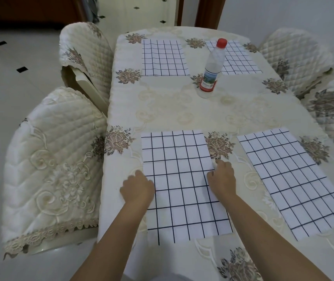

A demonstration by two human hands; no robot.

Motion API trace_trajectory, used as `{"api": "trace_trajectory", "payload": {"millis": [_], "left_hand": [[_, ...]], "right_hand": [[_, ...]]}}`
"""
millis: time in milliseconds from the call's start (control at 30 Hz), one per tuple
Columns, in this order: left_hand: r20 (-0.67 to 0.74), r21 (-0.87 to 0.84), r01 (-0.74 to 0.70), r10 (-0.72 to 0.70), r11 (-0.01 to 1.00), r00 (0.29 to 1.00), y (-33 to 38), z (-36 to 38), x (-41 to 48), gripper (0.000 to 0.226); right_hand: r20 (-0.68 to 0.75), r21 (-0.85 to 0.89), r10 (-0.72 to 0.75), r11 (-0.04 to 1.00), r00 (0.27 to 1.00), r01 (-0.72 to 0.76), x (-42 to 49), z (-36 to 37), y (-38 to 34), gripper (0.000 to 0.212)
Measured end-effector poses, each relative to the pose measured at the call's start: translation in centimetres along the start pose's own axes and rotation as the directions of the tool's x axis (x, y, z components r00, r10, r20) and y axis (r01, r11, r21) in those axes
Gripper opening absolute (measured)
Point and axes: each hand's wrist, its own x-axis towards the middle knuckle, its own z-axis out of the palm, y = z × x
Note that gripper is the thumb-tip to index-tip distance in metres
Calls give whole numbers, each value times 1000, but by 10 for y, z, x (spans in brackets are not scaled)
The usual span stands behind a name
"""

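A white placemat with a dark grid point(179, 179) lies flat on the near left part of the table. My left hand point(137, 188) sits at the mat's left edge, fingers curled onto it. My right hand point(221, 177) is at the mat's right edge, fingers bent down on the border. Whether either hand pinches the cloth or only presses on it cannot be made out. A second grid placemat point(295, 179) lies to the right, slightly askew. Two more grid placemats point(164, 57) point(237, 59) lie at the far end.
A clear plastic bottle with a red cap point(211, 69) stands upright near the table's middle, beside the far right mat. The table wears a cream floral tablecloth point(182, 110). Quilted cream chairs point(52, 167) point(85, 57) point(295, 55) stand along both sides. Tiled floor lies to the left.
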Motion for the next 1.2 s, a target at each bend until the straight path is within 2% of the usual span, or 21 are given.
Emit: {"api": "trace_trajectory", "payload": {"millis": [67,100,167,200,267,367,500,567,633,733,800,867,1033,1200], "left_hand": [[-127,47,-171,176,984,976,17,3,7,27],[-135,58,-283,288,957,948,25,7,10,31],[-75,78,-442,448,893,891,39,17,18,44],[-35,100,-488,493,867,869,46,20,21,49],[23,135,-552,554,823,832,58,22,31,54],[71,115,-621,617,775,784,76,23,47,55],[109,99,-631,622,769,775,91,33,77,56],[22,157,-621,626,768,780,90,35,90,56],[-63,182,-592,610,785,790,88,38,103,58],[-123,171,-543,565,822,816,88,34,119,50],[-163,161,-539,561,827,812,89,32,129,51],[-154,160,-503,525,849,837,85,29,136,55],[-156,121,-372,388,920,909,53,15,154,66],[-217,84,-342,352,936,911,34,9,154,65]], "right_hand": [[35,-72,-157,985,987,159,3,9,-11,41],[66,-83,-234,967,970,239,3,14,-17,42],[161,-107,-297,943,941,315,9,28,-27,43],[231,-124,-298,935,926,331,12,33,-31,44],[284,-156,-302,922,910,355,20,38,-38,47],[259,-168,-359,897,897,408,38,36,-46,49],[310,-199,-358,881,881,428,65,44,-50,53],[277,-173,-371,888,886,426,76,48,-53,63],[273,-186,-359,891,893,415,86,55,-57,59],[226,-192,-344,902,912,388,95,62,-62,57],[195,-196,-363,896,911,399,99,60,-62,63],[207,-218,-379,881,902,420,105,59,-53,64],[167,-316,-250,903,954,291,128,39,-14,71],[125,-277,-231,926,965,258,134,29,-4,69]]}}
